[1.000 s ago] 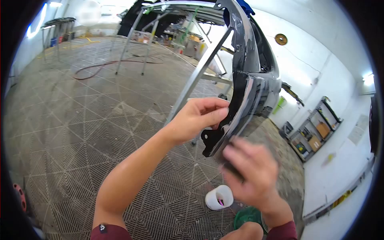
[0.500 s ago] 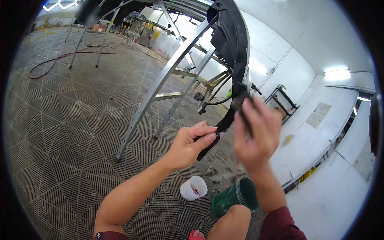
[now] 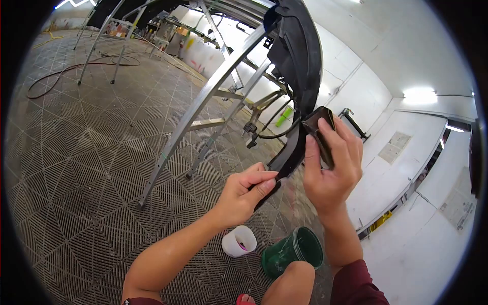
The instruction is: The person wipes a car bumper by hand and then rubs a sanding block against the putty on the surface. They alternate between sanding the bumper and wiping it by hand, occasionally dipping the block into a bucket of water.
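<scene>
A long, curved black panel (image 3: 300,61) runs from the top centre down to my hands. My left hand (image 3: 249,190) pinches its lower end between thumb and fingers. Higher up on the right, my right hand (image 3: 334,162) grips a folded dark sheet (image 3: 321,133), which is at the panel's outer edge. Whether the sheet touches the panel there cannot be made out.
A metal stand (image 3: 203,96) rises left of the panel. On the gridded floor below my hands are a white tub (image 3: 235,243) and a green bucket (image 3: 279,256). A red hose (image 3: 56,76) lies at the far left. White doors (image 3: 396,162) stand at the right.
My right hand has shifted slightly right and shows sharply now, with the dark sheet plainly visible. My left hand keeps its hold on the panel's end. The whole view has shifted a little.
</scene>
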Action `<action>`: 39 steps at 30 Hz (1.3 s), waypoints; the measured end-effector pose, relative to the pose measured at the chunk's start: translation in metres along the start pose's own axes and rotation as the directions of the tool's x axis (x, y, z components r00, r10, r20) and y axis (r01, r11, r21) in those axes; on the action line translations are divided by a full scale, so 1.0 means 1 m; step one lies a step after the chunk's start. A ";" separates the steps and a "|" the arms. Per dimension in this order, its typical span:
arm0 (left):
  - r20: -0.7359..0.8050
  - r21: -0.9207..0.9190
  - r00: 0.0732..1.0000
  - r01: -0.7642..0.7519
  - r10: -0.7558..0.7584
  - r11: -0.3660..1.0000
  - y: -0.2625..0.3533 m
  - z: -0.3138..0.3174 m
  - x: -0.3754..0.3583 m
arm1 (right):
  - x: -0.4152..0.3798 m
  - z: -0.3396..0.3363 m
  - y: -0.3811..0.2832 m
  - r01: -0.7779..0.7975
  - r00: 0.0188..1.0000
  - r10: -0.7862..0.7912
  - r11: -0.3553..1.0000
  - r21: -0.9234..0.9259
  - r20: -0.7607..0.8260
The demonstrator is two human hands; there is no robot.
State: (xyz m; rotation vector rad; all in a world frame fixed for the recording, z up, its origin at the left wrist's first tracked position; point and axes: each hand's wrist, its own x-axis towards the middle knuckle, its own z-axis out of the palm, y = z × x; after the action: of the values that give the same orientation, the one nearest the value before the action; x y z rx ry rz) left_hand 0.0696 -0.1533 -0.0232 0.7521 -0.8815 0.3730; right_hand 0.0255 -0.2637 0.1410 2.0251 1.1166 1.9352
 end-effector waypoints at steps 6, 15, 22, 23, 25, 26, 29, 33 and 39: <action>-0.030 0.064 0.998 -0.055 0.057 0.996 -0.009 -0.005 -0.003 | -0.015 -0.004 -0.001 0.091 0.993 -0.095 0.995 0.050 0.070; -0.010 0.089 1.000 -0.022 0.023 0.996 -0.006 -0.006 -0.004 | 0.006 -0.005 0.010 0.055 0.993 -0.056 0.998 0.009 0.106; -0.027 0.075 0.999 -0.021 0.023 0.997 -0.016 -0.010 -0.007 | -0.017 -0.007 0.002 0.119 0.985 -0.125 0.991 0.062 0.116; -0.027 0.067 1.000 -0.011 0.012 0.998 -0.016 -0.007 -0.007 | -0.004 -0.006 0.009 0.134 0.987 -0.135 0.991 0.020 0.088; -0.043 0.035 0.999 -0.010 0.011 0.999 -0.006 -0.004 -0.004 | -0.015 -0.010 -0.001 0.095 0.992 -0.094 0.995 -0.008 0.082; -0.043 0.100 0.997 -0.052 0.056 0.994 -0.006 -0.005 -0.004 | -0.034 -0.015 -0.008 0.093 0.990 -0.095 0.995 0.019 0.108; -0.062 0.050 0.998 -0.010 0.014 0.999 -0.010 -0.004 -0.008 | -0.032 -0.012 -0.005 0.110 0.984 -0.116 0.993 0.053 0.134; -0.035 0.105 0.999 -0.007 0.011 0.994 -0.001 -0.001 -0.008 | -0.020 -0.007 -0.007 0.114 0.993 -0.113 0.988 -0.108 0.019; -0.024 0.100 0.999 -0.028 0.030 0.995 0.000 0.001 -0.009 | 0.000 -0.005 -0.001 0.091 0.996 -0.089 0.991 -0.095 0.024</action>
State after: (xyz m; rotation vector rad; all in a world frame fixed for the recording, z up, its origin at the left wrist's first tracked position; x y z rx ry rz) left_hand 0.0641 -0.1539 -0.0298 0.8256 -0.8551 0.4540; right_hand 0.0206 -0.2645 0.1416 1.9067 1.0691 1.8842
